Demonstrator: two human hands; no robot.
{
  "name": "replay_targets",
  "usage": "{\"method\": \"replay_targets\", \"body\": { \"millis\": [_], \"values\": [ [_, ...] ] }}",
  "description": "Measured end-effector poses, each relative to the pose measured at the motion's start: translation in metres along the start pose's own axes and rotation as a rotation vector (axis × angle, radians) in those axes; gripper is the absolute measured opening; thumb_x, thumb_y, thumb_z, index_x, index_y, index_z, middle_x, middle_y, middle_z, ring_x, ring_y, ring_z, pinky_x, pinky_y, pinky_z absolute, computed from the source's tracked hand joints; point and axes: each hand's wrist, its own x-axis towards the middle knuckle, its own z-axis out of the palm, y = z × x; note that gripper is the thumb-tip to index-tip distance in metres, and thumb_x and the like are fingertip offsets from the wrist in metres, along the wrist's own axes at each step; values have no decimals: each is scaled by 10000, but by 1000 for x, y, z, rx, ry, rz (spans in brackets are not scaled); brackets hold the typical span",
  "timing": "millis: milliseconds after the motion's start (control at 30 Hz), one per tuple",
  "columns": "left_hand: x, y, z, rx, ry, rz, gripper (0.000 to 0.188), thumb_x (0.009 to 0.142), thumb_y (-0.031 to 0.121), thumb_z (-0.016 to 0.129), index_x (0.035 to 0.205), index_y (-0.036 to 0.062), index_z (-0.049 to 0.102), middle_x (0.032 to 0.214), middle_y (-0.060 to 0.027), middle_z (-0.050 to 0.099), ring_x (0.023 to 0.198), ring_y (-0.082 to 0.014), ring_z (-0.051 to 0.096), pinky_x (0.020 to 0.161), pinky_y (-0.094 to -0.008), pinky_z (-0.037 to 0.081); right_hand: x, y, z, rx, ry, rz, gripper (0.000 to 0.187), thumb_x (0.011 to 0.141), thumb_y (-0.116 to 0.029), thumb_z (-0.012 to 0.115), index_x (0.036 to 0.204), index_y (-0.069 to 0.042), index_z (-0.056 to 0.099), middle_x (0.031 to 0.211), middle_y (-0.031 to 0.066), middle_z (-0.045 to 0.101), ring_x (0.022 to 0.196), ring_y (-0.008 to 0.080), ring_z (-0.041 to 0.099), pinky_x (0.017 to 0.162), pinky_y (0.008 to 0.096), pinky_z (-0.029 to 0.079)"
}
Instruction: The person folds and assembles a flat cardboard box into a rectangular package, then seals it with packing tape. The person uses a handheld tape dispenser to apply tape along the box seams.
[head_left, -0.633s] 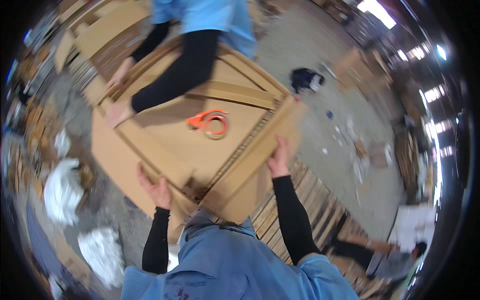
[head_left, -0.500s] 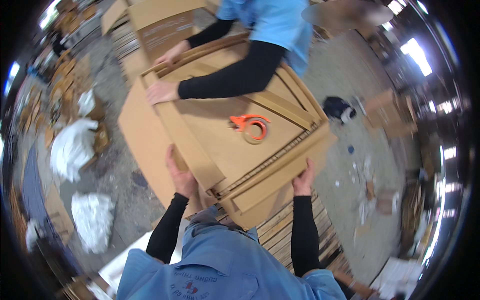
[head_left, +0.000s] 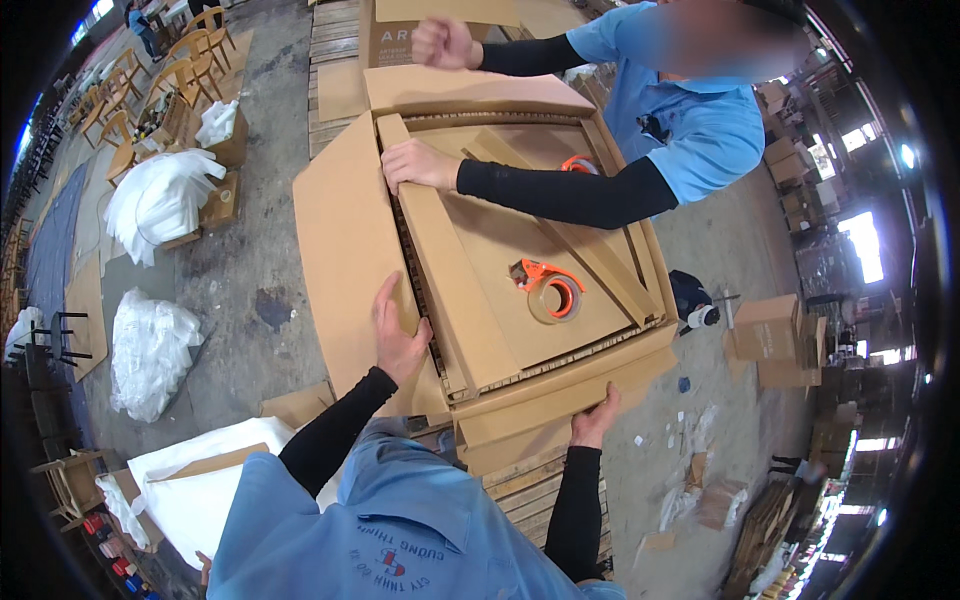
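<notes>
A large open cardboard box lies in front of me, its flaps folded outward. My left hand is open, fingers spread over the left flap, its thumb by the box's left edge. My right hand grips the near flap at its right part, fingers partly hidden beneath. Inside, a long cardboard strip runs along the left side and another crosses diagonally. An orange tape dispenser with a tape roll rests on the cardboard inside; a second dispenser lies farther back, partly hidden by a co-worker's arm.
Across the box, a co-worker presses one hand on the left strip and holds the other raised. Wooden pallet slats show below the box. White wrapped bundles lie on the floor at left; cartons stand at right.
The co-worker's far hand has lifted off the box. My left hand has spread open over the left flap. My right hand stays at the near flap. The view has shifted.
</notes>
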Motion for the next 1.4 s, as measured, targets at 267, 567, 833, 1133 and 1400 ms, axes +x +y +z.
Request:
{"method": "replay_targets", "body": {
  "millis": [267, 567, 833, 1133, 1400],
  "values": [
    [4, 1, -2, -41, 11, -32, 796, 785, 23, 685, 1522, -44, 392, 1568, -198, 399, 1487, -380, 345, 1260, -456, 260, 3, 8, -2, -24, -22, 22, 447, 1017, -337, 585, 1371, -66, 558, 1359, 107, 635, 1262, 291, 602, 1086, 467, 495],
    [-1, -13, 0, -41, -19, 7, 842, 836, 14, 656, 1593, 16, 288, 1587, -216, 378, 1483, -403, 347, 1250, -479, 269, 7, 10, -16, 25, -63, 78, 351, 1037, -271, 576, 1343, -102, 556, 1334, 93, 626, 1251, 284, 598, 1065, 476, 508],
    [-3, -27, 4, -112, 15, 215, 888, 930, -3, 645, 1658, 181, 171, 1598, -255, 370, 1474, -434, 368, 1219, -507, 291, 1, 9, -15, -29, 11, 71, 491, 1014, -404, 603, 1365, -62, 586, 1323, 104, 672, 1231, 295, 630, 1076, 464, 506],
    [0, -13, -3, -160, 5, 120, 670, 929, 49, 675, 1519, -13, 363, 1594, -242, 374, 1466, -400, 367, 1209, -459, 306, -26, -15, -29, 2, 78, 207, 527, 994, -414, 635, 1360, -37, 589, 1289, 108, 669, 1202, 298, 632, 1042, 479, 528],
    [-1, -12, 1, -216, 9, 47, 696, 867, -31, 636, 1514, -19, 379, 1591, -226, 376, 1470, -374, 357, 1208, -450, 310, -26, -18, -72, 25, 160, 240, 574, 971, -421, 667, 1388, -36, 579, 1355, 123, 647, 1247, 321, 612, 1067, 501, 513]
  ]
}}
